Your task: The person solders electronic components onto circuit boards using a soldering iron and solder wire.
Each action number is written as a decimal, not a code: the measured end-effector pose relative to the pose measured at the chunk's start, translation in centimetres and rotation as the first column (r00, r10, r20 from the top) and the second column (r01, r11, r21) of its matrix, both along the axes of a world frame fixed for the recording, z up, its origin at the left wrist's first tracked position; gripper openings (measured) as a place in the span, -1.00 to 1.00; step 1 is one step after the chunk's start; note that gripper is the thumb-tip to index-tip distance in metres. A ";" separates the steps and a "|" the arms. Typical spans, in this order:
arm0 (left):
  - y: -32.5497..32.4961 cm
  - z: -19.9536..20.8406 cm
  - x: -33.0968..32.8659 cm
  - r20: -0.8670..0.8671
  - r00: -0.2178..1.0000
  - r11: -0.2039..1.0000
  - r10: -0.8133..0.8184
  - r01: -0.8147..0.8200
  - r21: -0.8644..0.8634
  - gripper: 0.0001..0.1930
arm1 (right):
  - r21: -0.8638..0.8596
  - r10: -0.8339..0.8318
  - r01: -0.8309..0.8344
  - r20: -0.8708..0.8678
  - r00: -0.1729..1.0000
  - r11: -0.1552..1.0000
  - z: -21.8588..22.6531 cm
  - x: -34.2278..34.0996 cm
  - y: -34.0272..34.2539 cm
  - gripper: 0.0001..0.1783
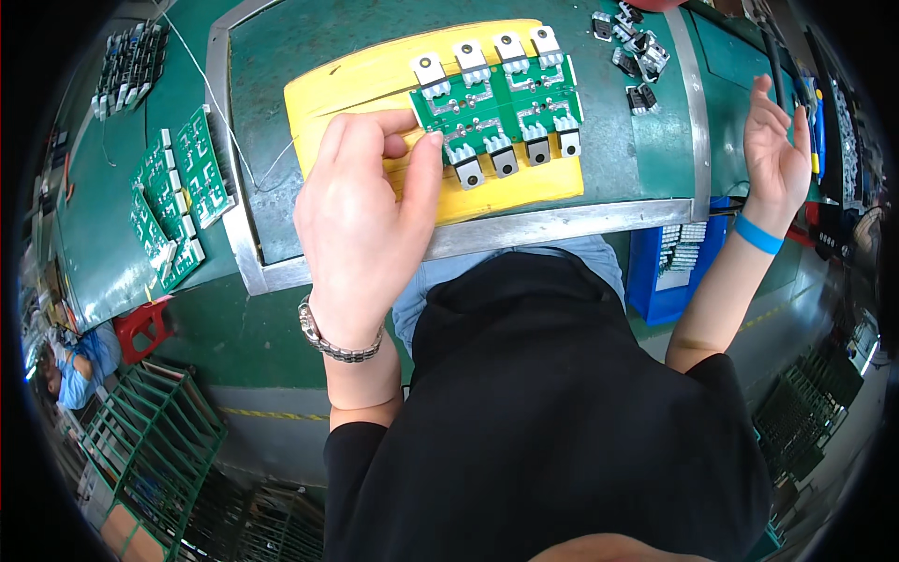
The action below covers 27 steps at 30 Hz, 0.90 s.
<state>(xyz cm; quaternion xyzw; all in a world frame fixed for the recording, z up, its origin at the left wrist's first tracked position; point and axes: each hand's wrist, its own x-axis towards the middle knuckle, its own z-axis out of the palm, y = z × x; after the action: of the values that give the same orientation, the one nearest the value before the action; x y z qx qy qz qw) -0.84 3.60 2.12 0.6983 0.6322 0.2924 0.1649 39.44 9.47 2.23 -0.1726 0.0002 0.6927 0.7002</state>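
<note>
A green circuit board [503, 115] lies on a yellow pad [323, 89], with a row of black, metal-tabbed components along its far edge and another along its near edge. My left hand [370, 187] is closed at the board's left end, thumb and forefinger on its edge. Off to the right, my right hand [779, 155] is raised over the bench's right side, away from the board. Its fingers are spread and nothing shows in them. Loose black components [643, 54] lie in a small pile beyond the board's right end.
Several green boards [173, 197] lie on the bench at left, near a bundle of dark parts [131, 67]. A metal frame [562, 223] borders the work surface. A blue bin [655, 295] with pale parts stands below the right edge. Another person [89, 365] is at far left.
</note>
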 end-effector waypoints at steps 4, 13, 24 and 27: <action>0.0 0.1 0.0 -0.013 1.000 1.000 0.006 -0.007 -0.027 -0.80 | -0.027 -0.162 0.160 -0.105 0.981 0.987 -1.3 2.5 1.3 -0.34; -0.8 -0.8 -0.3 0.217 0.975 0.998 0.041 -0.050 0.038 -0.69 | 0.014 -0.304 0.304 0.066 0.950 0.953 -3.2 5.3 4.2 -0.48; -1.2 0.3 -4.9 -0.043 0.988 0.954 0.145 -0.128 0.272 -0.68 | 0.182 -0.327 0.274 0.619 0.715 0.944 -3.2 6.8 6.3 -0.87; -0.5 0.1 -6.9 -0.397 0.916 0.934 0.066 0.083 0.346 -0.73 | 0.318 -0.540 0.533 0.772 0.334 0.784 -1.5 2.3 4.6 -0.84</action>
<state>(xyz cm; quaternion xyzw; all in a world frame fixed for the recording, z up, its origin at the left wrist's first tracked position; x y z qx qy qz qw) -7.72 3.13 2.22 0.7644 0.5858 0.2514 -0.0964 41.73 14.02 0.72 -0.4668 -0.2777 0.2539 0.8003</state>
